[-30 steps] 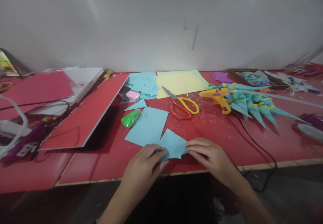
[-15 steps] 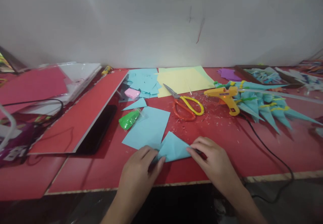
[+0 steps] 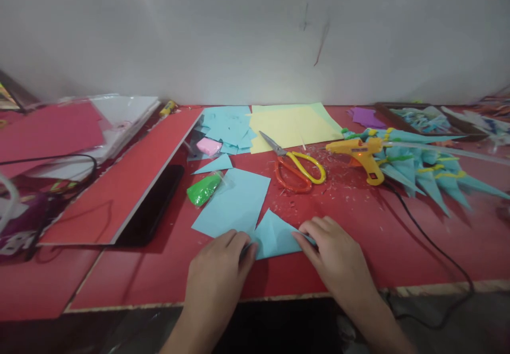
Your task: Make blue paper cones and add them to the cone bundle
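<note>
A folded piece of light blue paper (image 3: 275, 237) lies near the table's front edge, its peak pointing away from me. My left hand (image 3: 221, 269) pinches its left corner between thumb and fingers. At the right corner, my right hand (image 3: 332, 253) holds the paper in a similar pinch. Just behind is a flat blue sheet (image 3: 235, 200), with a green packet (image 3: 204, 189) on its left side and a small blue cone (image 3: 215, 165) beyond. Scissors (image 3: 292, 169) with red and yellow handles lie farther back.
A yellow glue gun (image 3: 360, 156) and blue paper cones (image 3: 428, 176) are at the right, with a black cord running forward. Yellow sheets (image 3: 295, 124) lie by the wall. A slanted red board (image 3: 127, 178) stands left over a black object.
My left thumb has drawn back leftward along the folded paper, and more of the right corner shows at my right fingers. The view has shifted slightly.
</note>
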`<control>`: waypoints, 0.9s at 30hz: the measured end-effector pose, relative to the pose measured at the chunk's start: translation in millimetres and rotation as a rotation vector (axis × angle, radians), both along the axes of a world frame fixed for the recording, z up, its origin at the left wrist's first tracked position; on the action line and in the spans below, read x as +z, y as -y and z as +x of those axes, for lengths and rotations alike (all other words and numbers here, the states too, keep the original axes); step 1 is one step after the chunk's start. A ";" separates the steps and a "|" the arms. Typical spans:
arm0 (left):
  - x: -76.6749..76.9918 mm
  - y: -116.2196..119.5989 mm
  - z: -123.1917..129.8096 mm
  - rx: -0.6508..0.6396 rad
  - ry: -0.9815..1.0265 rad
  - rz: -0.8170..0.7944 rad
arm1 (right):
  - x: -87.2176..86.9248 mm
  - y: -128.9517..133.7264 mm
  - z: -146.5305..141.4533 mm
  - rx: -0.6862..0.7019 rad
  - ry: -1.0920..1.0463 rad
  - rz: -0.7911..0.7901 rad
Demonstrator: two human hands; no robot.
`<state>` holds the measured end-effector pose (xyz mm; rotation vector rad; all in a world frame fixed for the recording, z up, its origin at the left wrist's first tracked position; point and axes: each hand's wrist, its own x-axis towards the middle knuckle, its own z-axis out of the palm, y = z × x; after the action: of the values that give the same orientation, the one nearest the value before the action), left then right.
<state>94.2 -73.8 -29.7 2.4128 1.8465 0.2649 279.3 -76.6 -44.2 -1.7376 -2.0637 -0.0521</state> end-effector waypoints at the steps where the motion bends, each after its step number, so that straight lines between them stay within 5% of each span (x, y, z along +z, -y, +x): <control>1: 0.3 -0.4 0.5 0.009 -0.012 -0.010 | -0.4 -0.3 -0.3 -0.002 0.008 0.008; 20: 2.1 -2.3 -14.0 0.002 0.106 -0.113 | -4.0 -0.4 -2.8 -0.031 -0.001 0.046; 27: -2.5 0.4 -23.9 -0.169 0.246 -0.031 | 7.3 3.0 12.9 0.178 -0.304 -0.222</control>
<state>70.2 -74.2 -32.2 2.3734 1.5236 0.4902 292.2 -79.6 -36.9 -1.5597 -2.0433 0.4818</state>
